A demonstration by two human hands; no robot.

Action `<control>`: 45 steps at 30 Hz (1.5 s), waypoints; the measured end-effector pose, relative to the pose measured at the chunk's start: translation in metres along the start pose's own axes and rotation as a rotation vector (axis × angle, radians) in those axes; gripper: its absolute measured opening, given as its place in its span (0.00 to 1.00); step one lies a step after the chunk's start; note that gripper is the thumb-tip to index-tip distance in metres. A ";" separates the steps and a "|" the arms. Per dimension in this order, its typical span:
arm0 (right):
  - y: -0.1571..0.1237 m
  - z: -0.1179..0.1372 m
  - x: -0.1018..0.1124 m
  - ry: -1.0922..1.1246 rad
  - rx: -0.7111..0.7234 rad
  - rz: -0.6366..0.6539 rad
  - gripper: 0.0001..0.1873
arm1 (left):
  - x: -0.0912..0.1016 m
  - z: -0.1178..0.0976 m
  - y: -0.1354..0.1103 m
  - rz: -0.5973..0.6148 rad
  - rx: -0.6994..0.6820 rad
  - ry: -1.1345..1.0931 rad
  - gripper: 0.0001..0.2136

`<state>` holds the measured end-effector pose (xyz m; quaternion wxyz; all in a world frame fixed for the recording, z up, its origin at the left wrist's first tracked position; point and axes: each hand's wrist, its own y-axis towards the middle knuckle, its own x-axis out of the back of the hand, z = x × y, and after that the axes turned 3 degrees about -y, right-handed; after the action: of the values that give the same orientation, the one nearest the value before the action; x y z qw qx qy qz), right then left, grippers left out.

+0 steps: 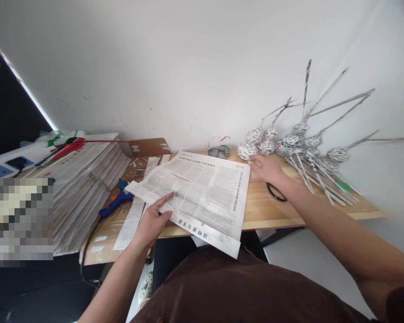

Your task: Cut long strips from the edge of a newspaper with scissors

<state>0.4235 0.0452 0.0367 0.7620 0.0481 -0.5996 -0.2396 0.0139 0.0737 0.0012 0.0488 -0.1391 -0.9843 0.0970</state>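
Our right hand (266, 168) met the far right corner of the newspaper (202, 190), its pinch unclear, and our loosely open left hand (153, 224) touched the near left side, above the table (261, 211).

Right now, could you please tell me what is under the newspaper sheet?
Beneath the newspaper sheet lie part of the table and, toward its left corner, some partly covered paper strips. Whatever is under the middle is hidden.

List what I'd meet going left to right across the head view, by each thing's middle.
Stack of newspapers, blue glue gun, left hand, newspaper sheet, eyeglasses, right hand, cluster of woven paper pieces.
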 end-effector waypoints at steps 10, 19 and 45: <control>0.053 0.003 -0.033 -0.057 -0.052 0.119 0.17 | 0.001 0.004 0.001 -0.042 -0.023 0.119 0.28; 0.059 0.008 -0.023 -0.113 -0.118 0.165 0.18 | 0.004 0.009 0.002 -0.066 -0.139 0.310 0.27; 0.049 0.054 0.015 -0.053 -0.091 -0.109 0.21 | -0.006 0.003 0.018 -0.094 -0.339 0.121 0.25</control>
<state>0.3904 0.0936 0.0830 0.7333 0.0397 -0.6045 -0.3088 0.0241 0.0880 -0.0062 0.0884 -0.1048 -0.9872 -0.0813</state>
